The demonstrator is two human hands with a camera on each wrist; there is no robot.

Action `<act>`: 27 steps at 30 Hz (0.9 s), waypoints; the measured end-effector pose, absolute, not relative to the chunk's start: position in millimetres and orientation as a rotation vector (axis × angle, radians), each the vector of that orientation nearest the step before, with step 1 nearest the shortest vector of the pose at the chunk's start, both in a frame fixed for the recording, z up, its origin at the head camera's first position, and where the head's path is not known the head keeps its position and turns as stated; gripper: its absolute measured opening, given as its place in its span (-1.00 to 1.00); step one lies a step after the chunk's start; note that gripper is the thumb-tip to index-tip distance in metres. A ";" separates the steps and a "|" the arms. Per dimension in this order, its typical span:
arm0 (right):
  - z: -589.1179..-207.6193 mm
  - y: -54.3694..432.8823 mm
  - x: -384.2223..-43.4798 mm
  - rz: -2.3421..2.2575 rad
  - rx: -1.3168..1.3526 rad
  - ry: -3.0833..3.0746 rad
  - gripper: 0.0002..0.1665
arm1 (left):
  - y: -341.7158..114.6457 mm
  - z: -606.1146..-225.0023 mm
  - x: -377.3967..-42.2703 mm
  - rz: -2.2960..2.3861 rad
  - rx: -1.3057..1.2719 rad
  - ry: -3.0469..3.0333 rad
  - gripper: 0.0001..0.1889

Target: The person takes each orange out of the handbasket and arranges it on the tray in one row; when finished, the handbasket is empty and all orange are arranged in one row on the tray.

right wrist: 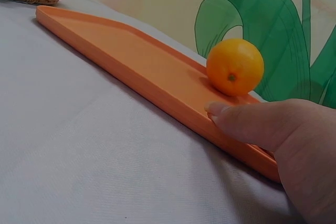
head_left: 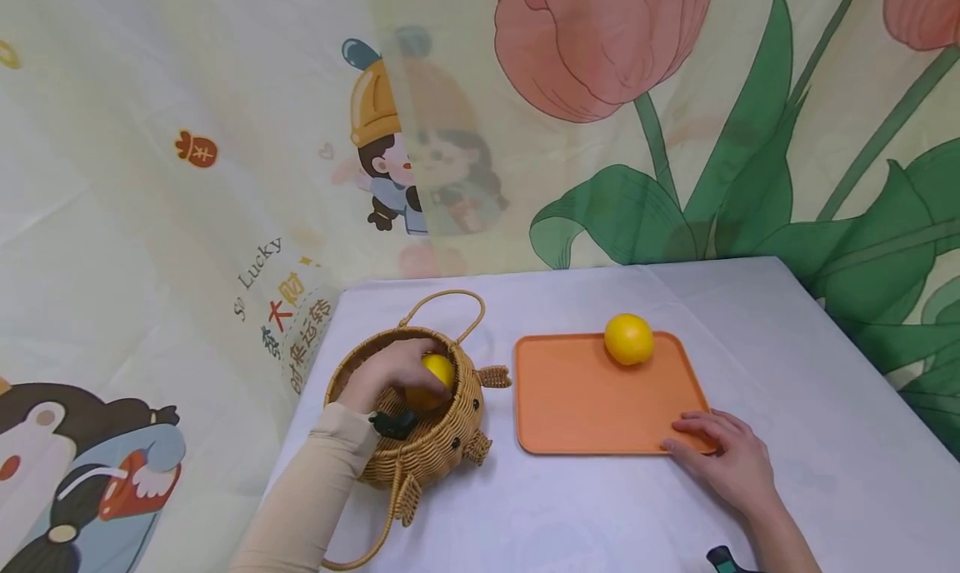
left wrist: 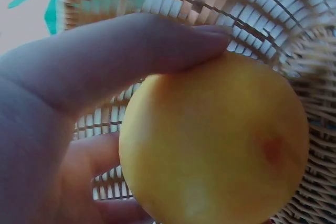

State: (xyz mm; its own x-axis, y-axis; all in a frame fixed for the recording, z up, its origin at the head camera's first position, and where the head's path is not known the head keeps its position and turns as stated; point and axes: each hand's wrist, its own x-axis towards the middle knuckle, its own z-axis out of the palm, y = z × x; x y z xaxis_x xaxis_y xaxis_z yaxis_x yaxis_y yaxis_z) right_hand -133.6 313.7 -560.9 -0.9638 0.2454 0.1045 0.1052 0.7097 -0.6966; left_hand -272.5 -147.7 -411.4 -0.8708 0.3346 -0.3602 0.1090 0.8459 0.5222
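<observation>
My left hand [head_left: 401, 371] reaches down into a round wicker basket [head_left: 442, 452] and grips a yellow-orange orange [head_left: 439, 371]. In the left wrist view the thumb lies over the top of this orange [left wrist: 215, 145], while other fingers show behind it, partly hidden. A second orange [head_left: 629, 339] sits on the far edge of a flat orange tray [head_left: 592, 406]. At the tray's near right corner rests my right hand [head_left: 731, 460]. Its thumb [right wrist: 252, 121] lies extended on the rim in the right wrist view, where the other fingers are out of sight.
The basket has two loop handles, one standing toward the back [head_left: 480, 306] and one drooping on the near side [head_left: 386, 531]. Small woven ears or fins stick out from its wall. A white cloth [head_left: 570, 515] covers the table, and printed curtains [head_left: 465, 140] hang behind and at the left.
</observation>
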 end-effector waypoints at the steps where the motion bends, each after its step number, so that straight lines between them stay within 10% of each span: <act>1: -561.0 313.4 -133.9 1.097 -0.285 -2.725 -0.43 | -148.9 -409.4 -271.6 0.702 0.339 2.572 -0.26; 27: -561.6 311.4 -134.0 1.074 -0.277 -2.725 -0.48 | -164.2 -380.7 -252.2 1.353 0.319 2.299 -0.42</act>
State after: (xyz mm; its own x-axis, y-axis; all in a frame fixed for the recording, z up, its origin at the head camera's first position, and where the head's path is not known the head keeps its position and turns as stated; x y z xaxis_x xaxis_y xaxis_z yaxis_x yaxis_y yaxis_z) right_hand -134.0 311.4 -561.6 -0.9627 0.2447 0.1154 0.1002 0.7188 -0.6880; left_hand -252.2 -164.2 -380.7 -0.8714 0.4144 -0.2627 -0.0285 0.4918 0.8703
